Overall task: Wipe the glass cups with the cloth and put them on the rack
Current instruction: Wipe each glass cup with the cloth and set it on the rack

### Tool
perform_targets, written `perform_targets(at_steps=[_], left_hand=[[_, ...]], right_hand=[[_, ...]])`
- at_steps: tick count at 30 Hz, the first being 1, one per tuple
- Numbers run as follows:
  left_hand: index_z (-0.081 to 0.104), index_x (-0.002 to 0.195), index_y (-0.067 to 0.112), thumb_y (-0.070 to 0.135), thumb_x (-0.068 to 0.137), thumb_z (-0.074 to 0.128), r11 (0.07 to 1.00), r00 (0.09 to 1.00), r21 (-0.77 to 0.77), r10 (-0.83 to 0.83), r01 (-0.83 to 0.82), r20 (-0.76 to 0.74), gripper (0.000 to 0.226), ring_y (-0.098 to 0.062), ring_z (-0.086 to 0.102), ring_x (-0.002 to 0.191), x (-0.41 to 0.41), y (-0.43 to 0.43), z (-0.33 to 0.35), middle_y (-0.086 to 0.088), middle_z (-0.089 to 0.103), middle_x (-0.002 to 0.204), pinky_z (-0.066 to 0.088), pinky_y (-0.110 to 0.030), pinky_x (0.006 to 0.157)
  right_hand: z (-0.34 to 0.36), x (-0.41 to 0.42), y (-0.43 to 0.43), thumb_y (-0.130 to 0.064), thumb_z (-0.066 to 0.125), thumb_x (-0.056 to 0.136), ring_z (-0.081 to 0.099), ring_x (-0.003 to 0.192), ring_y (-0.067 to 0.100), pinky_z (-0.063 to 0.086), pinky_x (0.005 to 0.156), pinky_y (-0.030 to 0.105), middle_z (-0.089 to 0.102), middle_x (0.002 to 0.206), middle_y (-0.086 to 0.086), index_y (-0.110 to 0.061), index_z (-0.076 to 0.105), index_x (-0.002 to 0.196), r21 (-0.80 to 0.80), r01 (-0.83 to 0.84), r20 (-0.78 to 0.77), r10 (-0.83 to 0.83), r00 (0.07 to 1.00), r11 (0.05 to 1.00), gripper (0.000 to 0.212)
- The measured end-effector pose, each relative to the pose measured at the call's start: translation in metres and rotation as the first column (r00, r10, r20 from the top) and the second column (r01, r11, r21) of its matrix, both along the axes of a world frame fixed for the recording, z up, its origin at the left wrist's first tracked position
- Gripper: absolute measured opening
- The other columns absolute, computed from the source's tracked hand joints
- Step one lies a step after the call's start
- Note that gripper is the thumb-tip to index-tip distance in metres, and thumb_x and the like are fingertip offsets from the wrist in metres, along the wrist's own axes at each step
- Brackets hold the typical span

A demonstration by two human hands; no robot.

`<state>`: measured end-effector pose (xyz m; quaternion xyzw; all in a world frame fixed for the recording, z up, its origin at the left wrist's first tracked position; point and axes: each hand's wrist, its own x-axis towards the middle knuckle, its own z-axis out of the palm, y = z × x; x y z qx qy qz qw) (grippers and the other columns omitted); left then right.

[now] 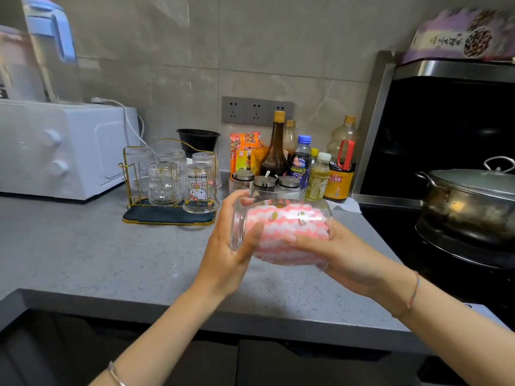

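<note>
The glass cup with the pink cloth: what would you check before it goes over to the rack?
1. Grip: ok. The left hand grips the glass cup, which lies on its side, and the right hand holds the cloth against it.
2. Cloth off the cup: not ok.
3. Glass clean and dry: cannot tell.
4. Free place on the rack: cannot tell. Five cups stand upside down on it.
5. Way to the rack: ok. Only bare counter lies between.
</note>
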<state>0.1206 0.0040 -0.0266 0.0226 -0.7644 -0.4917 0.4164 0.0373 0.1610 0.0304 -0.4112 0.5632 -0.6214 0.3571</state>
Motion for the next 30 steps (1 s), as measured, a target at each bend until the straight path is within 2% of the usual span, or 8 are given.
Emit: perform_targets(at_steps=[5,7,11,16,19,25,27,30], left_hand=[[0.006,0.134,0.073,0.087,0.065,0.040,0.992,0.985,0.102,-0.093,0.079,0.145,0.078,-0.008,0.060,0.110,0.006,0.009,0.013,0.030,0.015,0.153,0.058,-0.028,0.054],[0.008,0.140,0.063,0.080,0.070,0.041,0.969,0.964,0.232,-0.141,0.087,0.227,0.080,-0.013,0.065,0.095,0.005,0.009,0.016,0.025,0.026,0.147,0.057,-0.027,0.054],[0.040,0.139,0.038,0.090,0.065,0.043,0.845,0.923,0.527,-0.271,0.092,0.273,0.091,-0.018,0.063,0.106,-0.001,0.010,0.021,0.006,0.061,0.129,0.054,-0.029,0.064],[0.038,0.111,0.037,0.060,0.083,0.047,0.942,0.974,0.332,-0.027,-0.050,0.223,0.037,-0.009,0.058,0.075,-0.006,0.019,0.014,0.024,0.053,0.093,0.047,-0.021,0.059],[0.040,0.111,0.040,0.078,0.072,0.056,0.975,0.995,0.222,-0.034,0.011,0.098,0.056,-0.002,0.063,0.081,-0.006,0.015,0.006,0.010,0.061,0.102,0.048,-0.015,0.066],[0.032,0.127,0.045,0.078,0.065,0.065,0.998,0.997,0.015,-0.067,0.067,0.046,0.078,-0.026,0.059,0.117,-0.010,-0.001,-0.007,-0.006,0.047,0.133,0.053,-0.051,0.093],[0.032,0.127,0.044,0.081,0.065,0.061,0.995,0.995,0.026,-0.094,0.093,0.029,0.078,-0.024,0.061,0.115,-0.010,-0.001,-0.003,-0.007,0.046,0.136,0.056,-0.044,0.089],[0.031,0.130,0.050,0.082,0.073,0.037,0.988,0.989,0.121,-0.112,0.101,0.093,0.065,-0.027,0.061,0.115,-0.009,0.007,0.007,-0.009,0.043,0.144,0.059,-0.035,0.080]], right_hand=[[-0.002,-0.005,0.003,-0.015,0.076,0.060,0.070,0.097,0.017,0.055,0.087,0.026,0.075,0.100,0.002,-0.014,0.067,0.103,-0.029,0.226,-0.147,-0.228,0.963,0.974,0.044],[-0.002,-0.006,0.005,-0.011,0.078,0.060,0.071,0.092,0.014,0.056,0.080,0.022,0.076,0.095,-0.001,-0.019,0.068,0.096,-0.080,0.280,-0.208,-0.291,0.934,0.957,0.038],[-0.003,-0.002,0.005,-0.006,0.080,0.064,0.072,0.087,0.009,0.055,0.073,0.017,0.076,0.091,-0.007,-0.020,0.069,0.094,-0.087,0.262,-0.337,-0.276,0.900,0.961,0.034],[-0.003,-0.008,0.004,-0.004,0.081,0.061,0.070,0.098,0.016,0.055,0.084,0.024,0.074,0.103,0.002,-0.013,0.065,0.109,0.023,0.139,-0.272,-0.128,0.954,0.990,0.052],[-0.002,-0.011,0.004,0.002,0.076,0.066,0.066,0.106,0.020,0.053,0.083,0.021,0.070,0.113,0.007,-0.012,0.062,0.114,0.044,0.004,-0.118,0.002,0.993,0.999,0.052],[0.003,-0.015,0.005,-0.010,0.074,0.071,0.069,0.100,0.019,0.055,0.080,0.023,0.072,0.109,0.005,-0.017,0.059,0.115,0.054,-0.112,0.023,0.111,0.994,0.992,0.047],[0.005,-0.013,0.003,-0.011,0.070,0.078,0.072,0.086,0.013,0.056,0.070,0.018,0.075,0.097,0.002,-0.016,0.061,0.110,0.057,-0.066,0.030,0.064,0.997,0.996,0.033],[0.003,-0.016,0.002,-0.015,0.061,0.076,0.071,0.091,0.017,0.057,0.079,0.023,0.073,0.106,0.006,-0.015,0.061,0.113,0.039,-0.008,0.022,0.007,1.000,0.999,0.038]])
